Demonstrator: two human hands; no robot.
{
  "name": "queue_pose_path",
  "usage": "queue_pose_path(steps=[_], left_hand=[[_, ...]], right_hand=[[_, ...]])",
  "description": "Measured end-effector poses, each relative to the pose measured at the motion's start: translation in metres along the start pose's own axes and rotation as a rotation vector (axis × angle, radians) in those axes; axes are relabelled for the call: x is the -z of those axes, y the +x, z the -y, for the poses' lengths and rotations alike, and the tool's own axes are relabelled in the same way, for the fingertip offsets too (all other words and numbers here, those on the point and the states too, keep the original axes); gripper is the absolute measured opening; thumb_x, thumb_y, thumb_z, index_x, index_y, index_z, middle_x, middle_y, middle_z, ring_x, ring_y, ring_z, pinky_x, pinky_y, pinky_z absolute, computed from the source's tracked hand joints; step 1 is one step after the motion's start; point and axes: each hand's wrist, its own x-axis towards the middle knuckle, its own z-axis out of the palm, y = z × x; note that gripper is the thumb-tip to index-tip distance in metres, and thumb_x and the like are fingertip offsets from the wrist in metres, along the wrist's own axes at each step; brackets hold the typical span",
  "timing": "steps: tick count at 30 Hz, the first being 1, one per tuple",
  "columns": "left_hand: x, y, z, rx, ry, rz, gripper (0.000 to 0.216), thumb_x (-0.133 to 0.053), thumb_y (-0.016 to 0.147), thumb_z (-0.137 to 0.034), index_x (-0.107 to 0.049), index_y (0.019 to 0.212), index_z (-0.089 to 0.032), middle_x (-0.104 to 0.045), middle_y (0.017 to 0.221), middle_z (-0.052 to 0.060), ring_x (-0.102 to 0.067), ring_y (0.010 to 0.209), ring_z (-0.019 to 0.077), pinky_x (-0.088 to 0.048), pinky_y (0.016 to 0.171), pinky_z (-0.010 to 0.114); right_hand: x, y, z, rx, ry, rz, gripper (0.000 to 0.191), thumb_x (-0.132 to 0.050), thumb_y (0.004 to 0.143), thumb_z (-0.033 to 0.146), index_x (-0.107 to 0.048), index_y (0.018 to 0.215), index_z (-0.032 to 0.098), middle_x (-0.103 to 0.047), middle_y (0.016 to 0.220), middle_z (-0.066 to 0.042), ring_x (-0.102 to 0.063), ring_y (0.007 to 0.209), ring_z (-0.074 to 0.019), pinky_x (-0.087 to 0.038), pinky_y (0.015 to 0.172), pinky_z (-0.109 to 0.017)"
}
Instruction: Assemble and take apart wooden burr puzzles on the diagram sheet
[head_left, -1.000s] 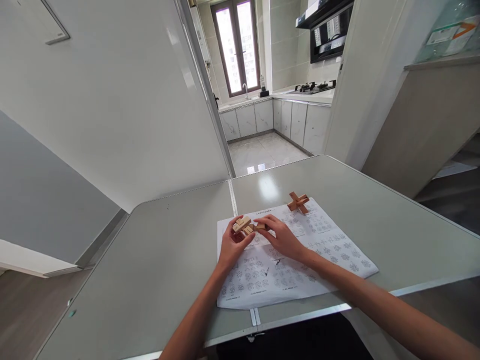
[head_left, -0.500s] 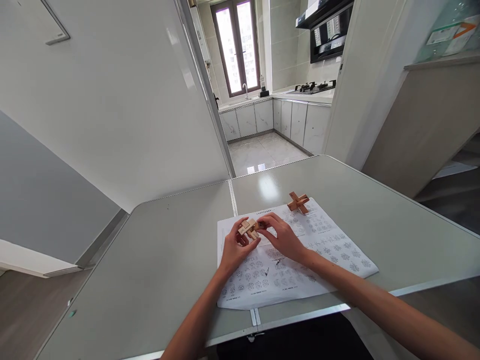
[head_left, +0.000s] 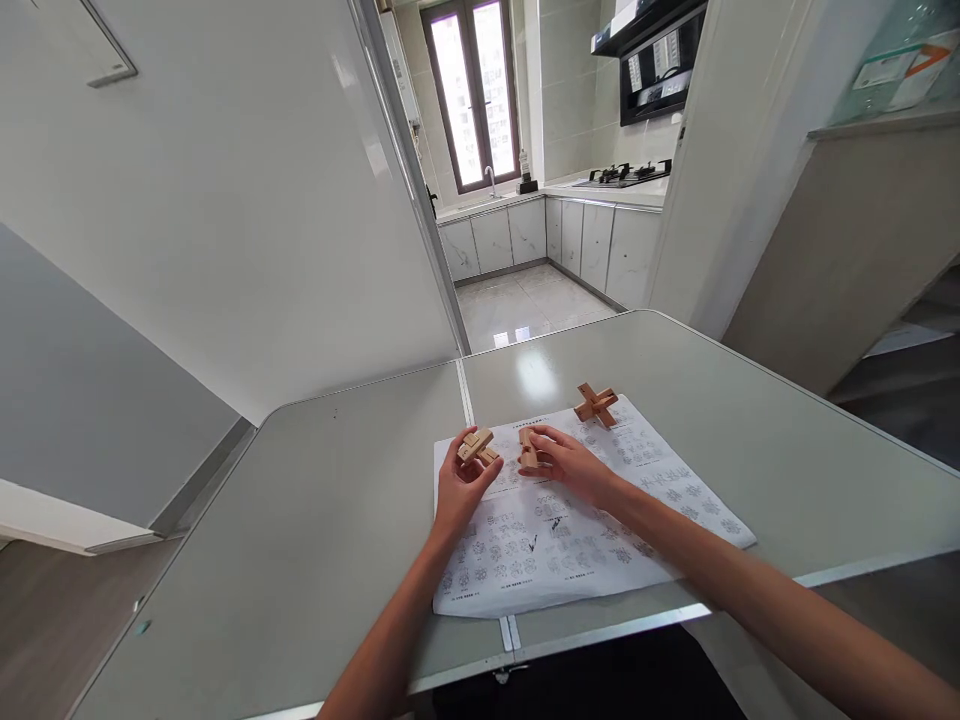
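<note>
My left hand is closed around a cluster of light wooden puzzle pieces, held above the left part of a printed sheet. A short gap to the right, my right hand grips a single notched wooden puzzle piece, held roughly upright between thumb and fingers. Small line drawings of puzzle shapes cover the sheet. At its far edge lies a darker cross-shaped wooden puzzle, touched by neither hand.
The grey folding table has a metal seam down its middle and a metal front edge. A white wall panel rises behind its left side. Beyond the doorway are kitchen cabinets and a gas stove.
The notched piece in my right hand has come away from the cluster. My left hand has shifted left with the cluster, leaving a gap between the hands.
</note>
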Motion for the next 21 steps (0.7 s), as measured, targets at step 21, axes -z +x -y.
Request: queue_pose_path(steps=[21], left_hand=[[-0.0006,-0.0007,-0.003,0.016,0.03,0.02,0.065,-0.086,0.075,-0.037,-0.059,0.133,-0.025,-0.069,0.097,0.002,-0.056,0.066,0.009,-0.05,0.066,0.022]], right_hand=[[-0.0019,-0.0006,-0.0018,0.152,-0.48,0.018,0.027,-0.062,0.095,0.044,-0.068,0.101,0.019,-0.068,0.081,-0.002,-0.064,0.073,-0.0173,-0.053,0.068,-0.032]])
